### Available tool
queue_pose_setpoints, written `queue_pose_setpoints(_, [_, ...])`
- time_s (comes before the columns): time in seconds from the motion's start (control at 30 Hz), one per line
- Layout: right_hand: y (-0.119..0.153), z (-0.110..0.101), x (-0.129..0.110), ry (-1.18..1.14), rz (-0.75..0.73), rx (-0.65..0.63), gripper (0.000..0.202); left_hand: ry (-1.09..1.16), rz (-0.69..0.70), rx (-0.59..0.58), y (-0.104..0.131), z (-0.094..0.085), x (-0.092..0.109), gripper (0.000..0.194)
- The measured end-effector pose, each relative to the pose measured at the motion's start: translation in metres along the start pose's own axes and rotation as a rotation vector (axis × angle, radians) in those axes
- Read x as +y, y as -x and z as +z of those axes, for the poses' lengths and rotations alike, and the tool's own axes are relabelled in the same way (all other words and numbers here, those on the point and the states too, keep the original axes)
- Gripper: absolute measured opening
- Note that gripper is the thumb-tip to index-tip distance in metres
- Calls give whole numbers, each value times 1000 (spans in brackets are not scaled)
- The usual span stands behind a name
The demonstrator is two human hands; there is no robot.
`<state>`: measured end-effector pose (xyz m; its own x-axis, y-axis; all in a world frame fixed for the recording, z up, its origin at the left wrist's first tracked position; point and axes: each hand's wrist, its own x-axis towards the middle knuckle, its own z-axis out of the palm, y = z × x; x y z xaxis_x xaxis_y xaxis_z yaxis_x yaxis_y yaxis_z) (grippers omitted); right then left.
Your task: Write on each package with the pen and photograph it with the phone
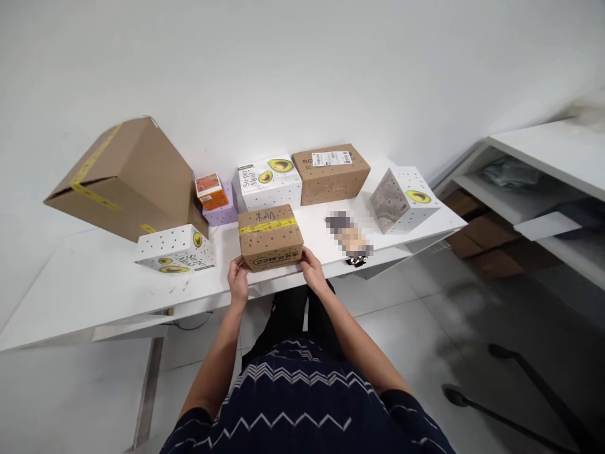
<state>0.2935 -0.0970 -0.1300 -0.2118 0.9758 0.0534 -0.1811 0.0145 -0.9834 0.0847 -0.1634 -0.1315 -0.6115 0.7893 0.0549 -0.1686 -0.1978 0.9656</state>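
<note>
Left hand (239, 279) and right hand (312, 268) grasp a small taped box (270, 239) by opposite lower corners, a grip that likely balances it at the table's (89, 280) front edge; whether lifted is unclear.

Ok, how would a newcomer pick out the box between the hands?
Find the white table, then the middle of its near edge. There, the left hand and right hand flank a small brown cardboard box. Unlike its neighbours, it shows handwriting beside yellow tape on top.
</note>
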Motion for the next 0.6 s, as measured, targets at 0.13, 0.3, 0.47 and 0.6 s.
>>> queue_pose_setpoints(0.13, [-2,-2,-19,-143,49,26,50,51,-73,25,-12,-1,16,29])
queue_pose_setpoints(0.3, [-9,1,-54,31,46,168,50,-172,-170,2,-27,7,48,62])
queue_pose_setpoints(0.47, [-19,10,-72,170,-61,140,44,-293,-105,-72,-34,15,63,56])
queue_pose_setpoints(0.6, [-17,11,-66,91,-180,45,36,-164,66,-146,-29,7,62,44])
